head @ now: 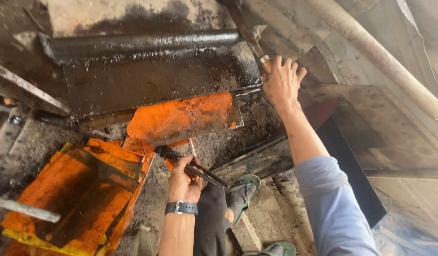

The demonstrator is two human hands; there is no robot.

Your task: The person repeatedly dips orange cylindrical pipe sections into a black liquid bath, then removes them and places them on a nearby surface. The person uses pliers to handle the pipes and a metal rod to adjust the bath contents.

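My left hand [183, 182] is closed on a pair of dark metal tongs [200, 171] whose jaws grip the lower edge of a glowing orange metal sheet [183, 118]. The sheet lies partly under a large blackened steel plate [152, 80]. Farther up on the right, my right hand [281, 81] is wrapped around the wooden handle of a tool [249, 35] that rises toward the top of the view. A dark band watch sits on my left wrist.
A stack of glowing orange sheets [81, 194] lies at the lower left. A grey metal bar [24, 208] crosses its left edge. A pale pipe [380, 57] slants across the upper right. My sandalled foot [242, 192] rests on the ash-covered ground.
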